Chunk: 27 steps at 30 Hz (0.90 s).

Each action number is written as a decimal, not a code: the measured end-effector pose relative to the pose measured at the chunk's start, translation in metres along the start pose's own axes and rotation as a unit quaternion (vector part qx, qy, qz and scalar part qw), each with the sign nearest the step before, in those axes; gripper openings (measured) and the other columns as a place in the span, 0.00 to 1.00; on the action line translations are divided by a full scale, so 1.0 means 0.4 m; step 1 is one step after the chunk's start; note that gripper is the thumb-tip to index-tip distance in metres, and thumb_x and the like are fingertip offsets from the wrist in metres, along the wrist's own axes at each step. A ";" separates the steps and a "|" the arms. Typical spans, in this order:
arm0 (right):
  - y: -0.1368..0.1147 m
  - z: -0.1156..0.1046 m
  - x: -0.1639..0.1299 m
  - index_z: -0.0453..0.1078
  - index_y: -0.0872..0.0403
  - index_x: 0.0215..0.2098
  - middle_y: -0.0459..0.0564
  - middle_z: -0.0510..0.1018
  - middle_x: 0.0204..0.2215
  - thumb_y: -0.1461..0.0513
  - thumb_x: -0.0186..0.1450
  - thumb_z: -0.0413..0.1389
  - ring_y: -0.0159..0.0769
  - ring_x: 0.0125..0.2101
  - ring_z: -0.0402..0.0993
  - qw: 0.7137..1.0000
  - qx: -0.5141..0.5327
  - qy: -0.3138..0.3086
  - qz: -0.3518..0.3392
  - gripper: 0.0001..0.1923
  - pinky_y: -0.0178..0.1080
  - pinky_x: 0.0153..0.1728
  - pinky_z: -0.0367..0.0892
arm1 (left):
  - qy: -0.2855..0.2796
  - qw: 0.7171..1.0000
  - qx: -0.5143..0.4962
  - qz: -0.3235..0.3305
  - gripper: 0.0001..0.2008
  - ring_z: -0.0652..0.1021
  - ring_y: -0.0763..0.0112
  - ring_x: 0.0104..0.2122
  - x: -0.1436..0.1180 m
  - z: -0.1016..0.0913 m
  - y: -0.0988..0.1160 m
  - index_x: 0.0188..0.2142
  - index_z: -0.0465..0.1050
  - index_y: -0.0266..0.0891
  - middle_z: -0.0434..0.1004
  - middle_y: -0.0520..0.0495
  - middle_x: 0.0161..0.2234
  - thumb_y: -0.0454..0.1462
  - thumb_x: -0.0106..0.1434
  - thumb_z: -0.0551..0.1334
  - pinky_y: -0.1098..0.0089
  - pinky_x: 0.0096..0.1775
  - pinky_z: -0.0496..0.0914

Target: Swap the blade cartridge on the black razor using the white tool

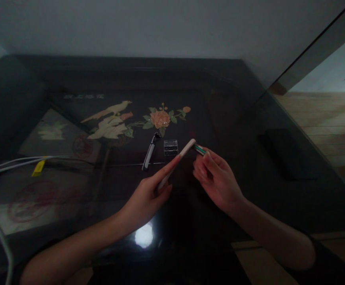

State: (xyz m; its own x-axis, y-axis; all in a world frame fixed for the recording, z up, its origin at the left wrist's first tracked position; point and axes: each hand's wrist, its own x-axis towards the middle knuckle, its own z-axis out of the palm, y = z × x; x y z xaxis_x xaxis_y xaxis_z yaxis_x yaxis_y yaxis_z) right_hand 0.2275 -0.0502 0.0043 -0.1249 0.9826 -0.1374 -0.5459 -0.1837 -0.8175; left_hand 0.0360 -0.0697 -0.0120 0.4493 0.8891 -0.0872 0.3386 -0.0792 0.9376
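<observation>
My left hand (144, 198) is closed around a slim white razor handle (186, 149), its rounded end pointing up and to the right. Between the thumb and fingers of my right hand (220, 180) is a small razor head (199, 149) with a green strip. The razor head lies right at the tip of the white handle; whether the two are joined I cannot tell. Just beyond my left hand, a grey and black razor (149, 154) lies on the dark glass tabletop (232, 118). Beside it sits a small clear blade case (170, 147) with dark contents.
White cables (21, 161) with a yellow tag (38, 168) run in from the left edge. A dark flat object (285, 154) lies to the right. Bird and flower pictures show in the tabletop, which meets a pale wall (131, 27) at the back.
</observation>
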 end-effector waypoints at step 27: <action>0.003 -0.004 0.002 0.72 0.53 0.33 0.37 0.61 0.15 0.54 0.60 0.65 0.25 0.16 0.48 1.000 0.012 0.000 0.003 0.12 0.34 0.18 0.45 | -0.008 1.000 0.007 -0.007 0.33 0.65 0.77 0.26 -0.008 0.016 0.013 0.69 0.51 0.43 0.74 0.52 0.35 0.31 0.64 0.54 0.77 0.33 0.68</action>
State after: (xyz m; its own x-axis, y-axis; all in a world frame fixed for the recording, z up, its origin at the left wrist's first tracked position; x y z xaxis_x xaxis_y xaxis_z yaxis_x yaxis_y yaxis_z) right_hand 0.2282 -0.0497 0.0022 -0.1290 0.9814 -0.1419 -0.5641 -0.1903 -0.8035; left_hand 0.0416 -0.0760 -0.0090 0.4571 0.8832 -0.1048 0.3563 -0.0739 0.9314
